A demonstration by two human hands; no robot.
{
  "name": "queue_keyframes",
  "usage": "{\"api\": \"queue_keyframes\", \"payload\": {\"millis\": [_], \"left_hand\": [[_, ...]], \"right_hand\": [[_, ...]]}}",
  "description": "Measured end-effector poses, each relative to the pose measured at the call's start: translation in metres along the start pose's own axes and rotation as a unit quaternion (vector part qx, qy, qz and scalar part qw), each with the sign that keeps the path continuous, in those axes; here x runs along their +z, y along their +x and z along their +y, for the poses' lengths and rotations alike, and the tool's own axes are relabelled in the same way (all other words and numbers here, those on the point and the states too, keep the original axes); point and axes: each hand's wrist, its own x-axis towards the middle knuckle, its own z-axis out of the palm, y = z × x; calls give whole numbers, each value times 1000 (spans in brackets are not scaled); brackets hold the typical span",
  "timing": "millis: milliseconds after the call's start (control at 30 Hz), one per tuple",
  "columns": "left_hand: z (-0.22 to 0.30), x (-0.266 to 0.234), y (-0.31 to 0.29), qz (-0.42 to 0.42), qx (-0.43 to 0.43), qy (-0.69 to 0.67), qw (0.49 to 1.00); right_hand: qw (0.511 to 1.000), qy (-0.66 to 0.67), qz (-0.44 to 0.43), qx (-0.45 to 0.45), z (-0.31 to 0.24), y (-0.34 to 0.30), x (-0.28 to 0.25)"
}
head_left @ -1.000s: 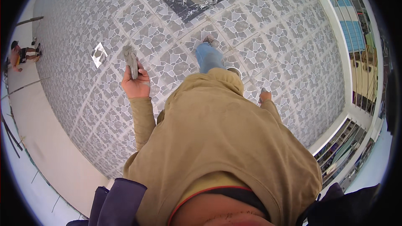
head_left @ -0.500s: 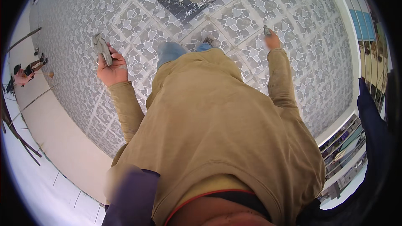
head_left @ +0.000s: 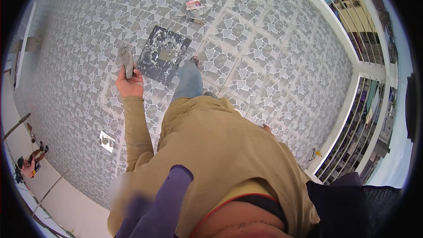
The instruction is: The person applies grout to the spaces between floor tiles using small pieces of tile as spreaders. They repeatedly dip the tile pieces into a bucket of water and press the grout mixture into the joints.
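My left hand is closed round a long, flat grey object with a rough, paste-smeared surface; I cannot make out its exact kind. It is held upright, beside the left edge of a black square board that lies on the floor, smeared with whitish-grey paste. Only the fingertips of my right hand show past the right side of my body. A small dark bit is at their tip, but the rest of that hand is hidden. One shoe stands by the board's right edge.
Patterned grey stone tiles cover the floor. Beyond the board lies a crumpled pink-and-white bag with grey scraps. A white square piece lies at left. Railings bound the right side. Another person is at the far left.
My body has turned and stepped forward, so the board now lies nearer my left hand, which still holds the grey object. My right hand has dropped back mostly behind my body.
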Motion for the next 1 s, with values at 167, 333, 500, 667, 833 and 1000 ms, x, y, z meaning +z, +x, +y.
{"api": "queue_keyframes", "payload": {"millis": [167, 333, 500, 667, 833, 1000], "left_hand": [[-53, 61, 80, 21, -63, 26, 997], [-127, 116, 153, -3, -122, 2, 993], [-130, 176, 224, 1, -116, 3, 993], [-119, 238, 303, 25, -66, 72, 995], [-131, 313, 358, 50, -32, 124, 991], [-223, 383, 437, 32, -25, 92, 995]], "right_hand": [[999, 28, -37, 21, -125, -41, -20], [998, 63, -18, 15, -245, -19, -61], [994, 106, -34, 18, -368, 41, -70], [991, 118, -46, 47, -483, 95, -61], [976, 100, -113, 157, -545, 139, -47], [955, -159, -178, -176, -501, 309, -120]]}}
